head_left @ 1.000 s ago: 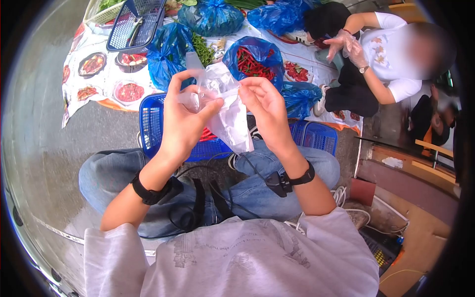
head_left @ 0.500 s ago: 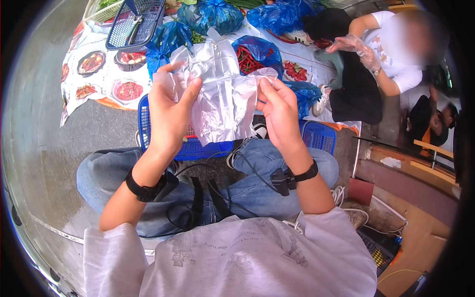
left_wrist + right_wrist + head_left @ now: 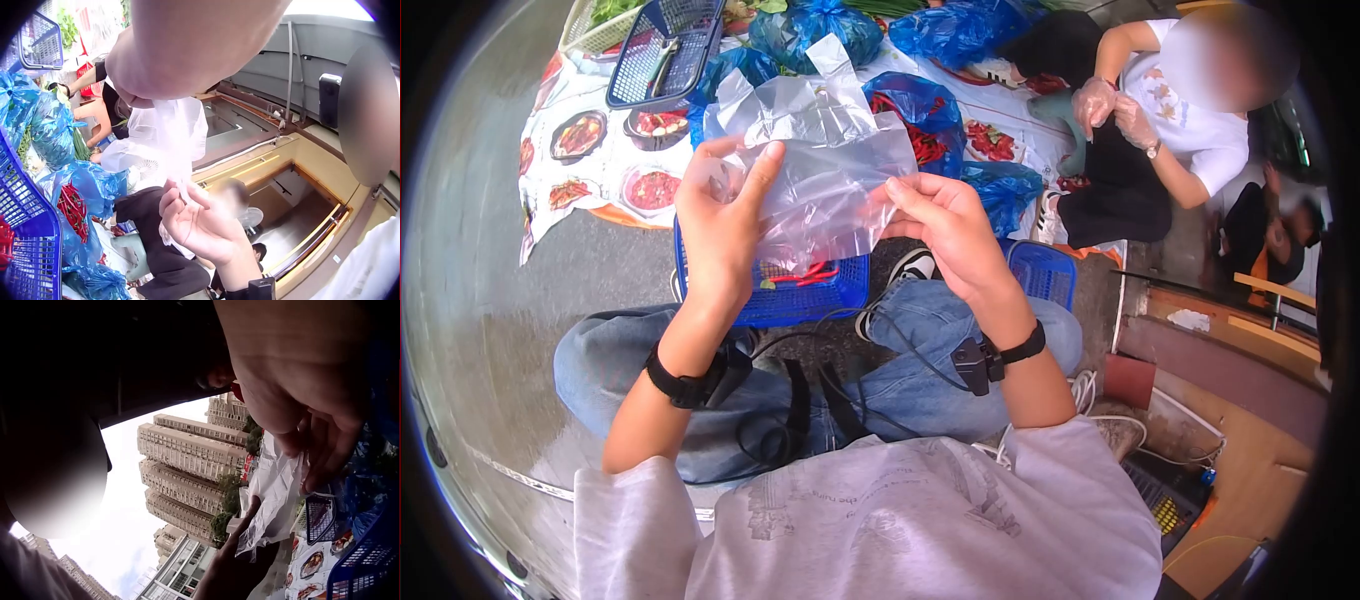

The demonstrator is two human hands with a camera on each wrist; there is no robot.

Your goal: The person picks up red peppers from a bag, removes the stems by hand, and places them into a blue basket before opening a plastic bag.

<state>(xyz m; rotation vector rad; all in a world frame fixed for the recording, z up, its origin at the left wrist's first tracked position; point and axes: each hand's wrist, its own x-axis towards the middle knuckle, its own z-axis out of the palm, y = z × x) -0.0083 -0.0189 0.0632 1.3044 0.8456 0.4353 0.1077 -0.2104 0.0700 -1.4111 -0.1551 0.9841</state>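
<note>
A thin, clear plastic bag (image 3: 815, 150) is spread, crinkled, between my two hands in the head view, with a strap-like piece standing up at its top. My left hand (image 3: 722, 225) holds its left side, thumb in front and fingers behind the film. My right hand (image 3: 955, 235) pinches the lower right edge between thumb and fingers. Below the bag, a blue basket (image 3: 840, 296) with a few red chilies (image 3: 815, 272) sits in front of my legs. The left wrist view shows the right hand (image 3: 203, 228) pinching the film; the right wrist view shows the bag (image 3: 272, 494) from the side.
Blue plastic bags (image 3: 815, 35) of vegetables, one with red chilies (image 3: 920, 140), lie on a printed sheet (image 3: 615, 155). Another blue basket (image 3: 665, 60) lies there with a tool in it. A gloved person (image 3: 1200, 100) sits at the right. A smaller blue basket (image 3: 1042, 272) stands right of my feet.
The bag went from bunched between my hands to spread wide. My left hand has shifted left, my right hand slightly right. The other person's gloved hands have come together.
</note>
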